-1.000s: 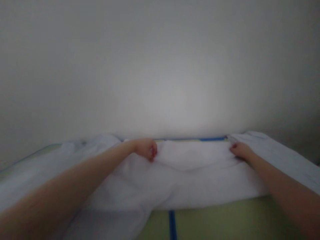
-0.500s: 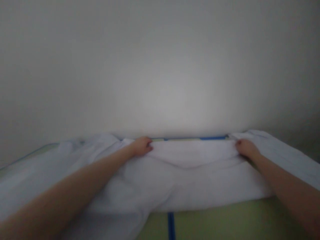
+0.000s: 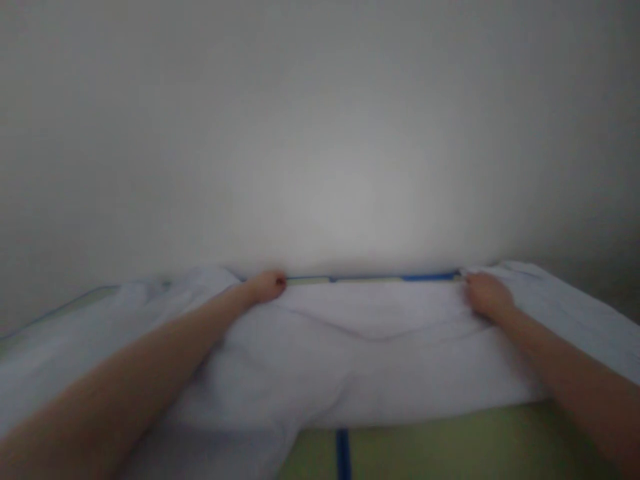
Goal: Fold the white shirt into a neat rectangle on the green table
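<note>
Between left fingers and right fingers, creased white cloth

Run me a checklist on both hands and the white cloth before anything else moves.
1. Left hand at the far edge of the white cloth: ok.
2. Right hand near that same edge, well apart from the left: ok.
3. Firm grip in both hands: cannot tell; the fingers are blurred and partly hidden.
4. Far edge running roughly straight between the hands: ok, just short of the blue strip by the wall.
5. Cloth free of creases: not ok; a curved fold sags between the hands, and the left side is rumpled.
</note>
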`<state>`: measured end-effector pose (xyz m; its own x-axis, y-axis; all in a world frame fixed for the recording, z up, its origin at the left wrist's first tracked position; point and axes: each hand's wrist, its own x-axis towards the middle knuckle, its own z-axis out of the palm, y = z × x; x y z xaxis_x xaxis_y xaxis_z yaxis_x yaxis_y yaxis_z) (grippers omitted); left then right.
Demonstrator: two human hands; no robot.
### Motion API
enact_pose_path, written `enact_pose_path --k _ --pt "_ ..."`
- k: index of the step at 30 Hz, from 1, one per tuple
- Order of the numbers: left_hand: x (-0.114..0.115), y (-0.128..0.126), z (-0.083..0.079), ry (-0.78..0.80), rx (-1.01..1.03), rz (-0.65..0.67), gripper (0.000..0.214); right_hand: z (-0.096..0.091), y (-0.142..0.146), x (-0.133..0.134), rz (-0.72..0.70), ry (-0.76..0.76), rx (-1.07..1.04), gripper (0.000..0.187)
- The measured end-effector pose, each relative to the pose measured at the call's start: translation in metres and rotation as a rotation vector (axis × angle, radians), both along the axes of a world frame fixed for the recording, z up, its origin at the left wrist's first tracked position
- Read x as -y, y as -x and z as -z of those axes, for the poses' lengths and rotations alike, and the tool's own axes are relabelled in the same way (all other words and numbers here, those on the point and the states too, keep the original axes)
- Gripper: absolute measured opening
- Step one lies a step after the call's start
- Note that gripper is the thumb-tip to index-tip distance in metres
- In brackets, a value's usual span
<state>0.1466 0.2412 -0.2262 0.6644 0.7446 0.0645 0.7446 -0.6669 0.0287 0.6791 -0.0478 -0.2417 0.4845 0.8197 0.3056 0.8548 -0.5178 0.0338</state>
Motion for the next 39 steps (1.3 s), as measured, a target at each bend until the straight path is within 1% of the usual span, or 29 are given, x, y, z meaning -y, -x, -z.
enact_pose_path --k 2,3,5,6,7,9,10,11,12,13,15,18,23,25,27,29,32,35,37,39 --pt "0.002 -0.001 0.000 0.006 0.005 -0.015 0.027 -0.007 0.034 -0.016 -0.152 -0.025 0.071 0.032" --pt "0.003 -0.002 0.000 0.005 0.011 -0.014 0.027 -0.010 0.057 -0.027 -0.262 -0.024 0.061 0.034" --pt "0.006 -0.004 0.000 0.001 0.030 0.002 0.026 -0.012 0.110 -0.052 -0.550 -0.003 0.000 0.039" --pt "0.007 -0.004 0.000 -0.001 0.046 0.014 0.025 -0.010 0.138 -0.065 -0.671 0.009 -0.025 0.041" --pt "0.009 -0.003 0.001 0.000 0.066 0.021 0.025 -0.008 0.165 -0.077 -0.749 0.023 -0.047 0.042" --pt "0.010 0.000 0.004 0.009 0.109 0.010 0.028 0.001 0.208 -0.096 -0.869 0.055 -0.076 0.049" --pt "0.010 0.002 0.005 0.012 0.131 -0.007 0.031 0.006 0.223 -0.103 -0.893 0.065 -0.091 0.055" --pt "0.010 0.005 0.007 0.013 0.151 -0.031 0.034 0.011 0.231 -0.108 -0.902 0.082 -0.108 0.060" --pt "0.009 0.008 0.009 0.013 0.169 -0.054 0.037 0.016 0.234 -0.110 -0.895 0.101 -0.127 0.065" --pt "0.008 0.011 0.011 0.012 0.185 -0.070 0.040 0.020 0.231 -0.111 -0.877 0.122 -0.144 0.069" --pt "0.005 0.015 0.015 0.010 0.208 -0.080 0.043 0.028 0.211 -0.108 -0.826 0.161 -0.169 0.075" --pt "0.000 0.018 0.018 0.021 0.221 -0.073 0.045 0.037 0.161 -0.094 -0.726 0.180 -0.175 0.077" --pt "-0.001 0.018 0.018 0.053 0.233 -0.074 0.045 0.049 0.069 -0.059 -0.514 0.222 -0.152 0.079" --pt "0.001 0.018 0.017 0.052 0.240 -0.075 0.044 0.052 0.039 -0.046 -0.444 0.236 -0.146 0.080" --pt "0.001 0.018 0.018 0.043 0.243 -0.066 0.041 0.054 0.018 -0.036 -0.389 0.246 -0.135 0.081" --pt "0.001 0.020 0.018 0.038 0.231 -0.051 0.039 0.056 0.005 -0.030 -0.345 0.254 -0.117 0.082" --pt "0.000 0.020 0.016 0.041 0.191 -0.043 0.036 0.056 -0.002 -0.027 -0.308 0.268 -0.100 0.085" --pt "0.005 0.012 0.006 -0.007 0.117 -0.066 0.034 0.051 0.000 -0.026 -0.286 0.281 -0.096 0.084" --pt "0.019 -0.003 -0.004 -0.091 0.062 -0.036 0.037 0.043 0.011 -0.026 -0.254 0.272 -0.068 0.080" --pt "0.042 -0.027 -0.014 -0.151 0.023 0.075 0.045 0.031 0.034 -0.029 -0.274 0.235 -0.012 0.072"
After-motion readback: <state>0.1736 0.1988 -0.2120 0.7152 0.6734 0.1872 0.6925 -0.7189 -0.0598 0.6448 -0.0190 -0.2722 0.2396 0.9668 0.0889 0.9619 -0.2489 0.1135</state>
